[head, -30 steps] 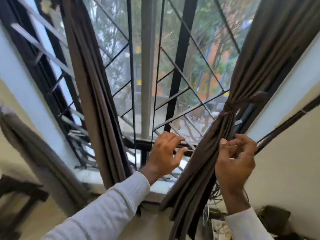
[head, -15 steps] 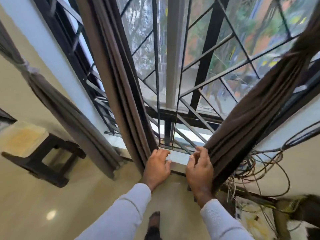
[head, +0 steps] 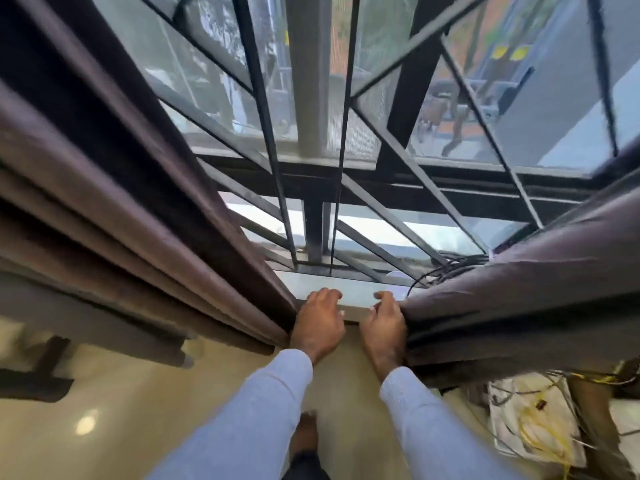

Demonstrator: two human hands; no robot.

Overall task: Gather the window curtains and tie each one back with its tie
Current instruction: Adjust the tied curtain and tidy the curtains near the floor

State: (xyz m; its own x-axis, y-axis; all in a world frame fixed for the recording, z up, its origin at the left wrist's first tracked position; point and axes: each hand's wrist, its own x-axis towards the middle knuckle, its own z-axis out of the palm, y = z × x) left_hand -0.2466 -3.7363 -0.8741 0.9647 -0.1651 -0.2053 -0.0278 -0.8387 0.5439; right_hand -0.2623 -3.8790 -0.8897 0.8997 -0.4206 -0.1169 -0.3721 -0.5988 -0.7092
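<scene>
The window sill point(head: 356, 294) lies low at centre. Left of it hangs one curtain point(head: 145, 216), right of it the other curtain point(head: 540, 292). Behind it rises the window grille point(head: 277, 188). Both hands rest at its near edge: left hand point(head: 318, 323), right hand point(head: 384, 323). A tangle of cables point(head: 446, 268) lies on its right end.

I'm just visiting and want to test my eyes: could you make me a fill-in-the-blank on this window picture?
1. The left hand and right hand both rest on the window ____.
2. The brown curtains hang on ____ sides of the hands.
3. The person's sleeves are ____ in colour.
4. Black metal ____ cross the glass.

Missing words: sill; both; white; bars
</scene>
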